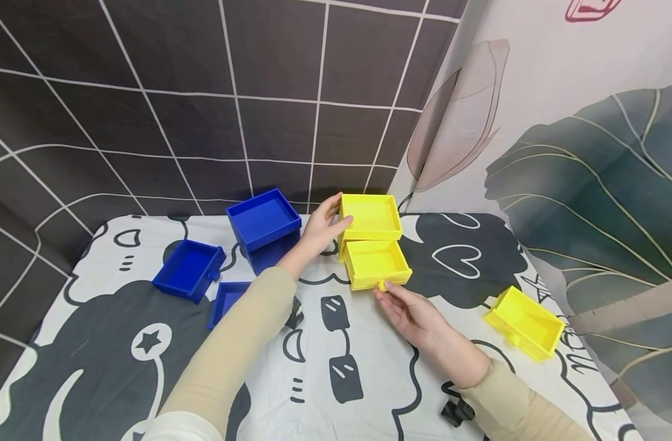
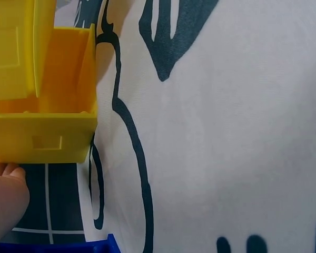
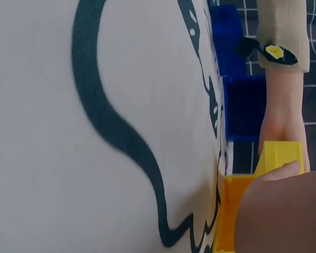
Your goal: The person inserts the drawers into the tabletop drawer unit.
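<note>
Right hand [image 1: 418,317] pinches drawer knob [image 1: 382,285] — left hand [image 1: 321,228] grips yellow cabinet [image 1: 371,217].

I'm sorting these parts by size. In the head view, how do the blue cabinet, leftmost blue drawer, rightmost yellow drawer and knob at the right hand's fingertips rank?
1. Blue cabinet
2. Leftmost blue drawer and rightmost yellow drawer: too alike to rank
3. Yellow knob

Head view: I log bright, even light. Both wrist views dimmer, greyer; left wrist shows shadow deepening the yellow cabinet [image 2: 42,138] interior to orange.
</note>
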The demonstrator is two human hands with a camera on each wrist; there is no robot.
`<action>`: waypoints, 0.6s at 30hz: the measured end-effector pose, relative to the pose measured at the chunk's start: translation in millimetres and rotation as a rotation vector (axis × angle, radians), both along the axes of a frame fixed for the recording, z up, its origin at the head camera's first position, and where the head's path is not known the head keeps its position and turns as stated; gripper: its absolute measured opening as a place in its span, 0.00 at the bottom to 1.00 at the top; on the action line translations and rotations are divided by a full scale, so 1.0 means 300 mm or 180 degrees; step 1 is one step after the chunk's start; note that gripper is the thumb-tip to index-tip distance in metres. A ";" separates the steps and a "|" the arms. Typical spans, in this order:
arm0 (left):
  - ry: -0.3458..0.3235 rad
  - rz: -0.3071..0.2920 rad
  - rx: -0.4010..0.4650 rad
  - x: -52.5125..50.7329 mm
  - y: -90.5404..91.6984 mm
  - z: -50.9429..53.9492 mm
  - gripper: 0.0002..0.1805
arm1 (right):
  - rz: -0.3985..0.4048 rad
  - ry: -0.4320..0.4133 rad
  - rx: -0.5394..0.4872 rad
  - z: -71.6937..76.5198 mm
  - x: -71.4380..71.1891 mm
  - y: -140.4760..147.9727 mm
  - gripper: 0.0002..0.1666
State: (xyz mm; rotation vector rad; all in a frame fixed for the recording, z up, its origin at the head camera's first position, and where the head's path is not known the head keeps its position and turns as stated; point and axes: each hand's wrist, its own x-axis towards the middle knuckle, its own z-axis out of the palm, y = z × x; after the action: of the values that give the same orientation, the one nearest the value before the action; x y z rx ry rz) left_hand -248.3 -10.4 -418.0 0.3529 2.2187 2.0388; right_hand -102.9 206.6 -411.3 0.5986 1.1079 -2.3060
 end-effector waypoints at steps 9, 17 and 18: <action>-0.0067 0.0029 -0.0099 0.004 0.002 0.004 0.38 | -0.0162 0.0021 0.0004 -0.012 0.002 -0.043 0.22; -0.0062 0.0023 -0.0128 0.000 0.000 0.005 0.39 | -0.0269 0.0044 0.0103 -0.014 -0.001 -0.065 0.19; -0.0063 0.0023 -0.0123 -0.001 -0.001 0.004 0.39 | -0.0270 0.0046 0.0113 -0.013 -0.001 -0.066 0.19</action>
State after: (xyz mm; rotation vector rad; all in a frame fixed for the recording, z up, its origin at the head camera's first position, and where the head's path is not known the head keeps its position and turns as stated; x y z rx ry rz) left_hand -248.7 -10.7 -416.7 0.3203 2.2477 1.9909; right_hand -103.3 186.7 -415.3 0.6550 1.1530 -2.3703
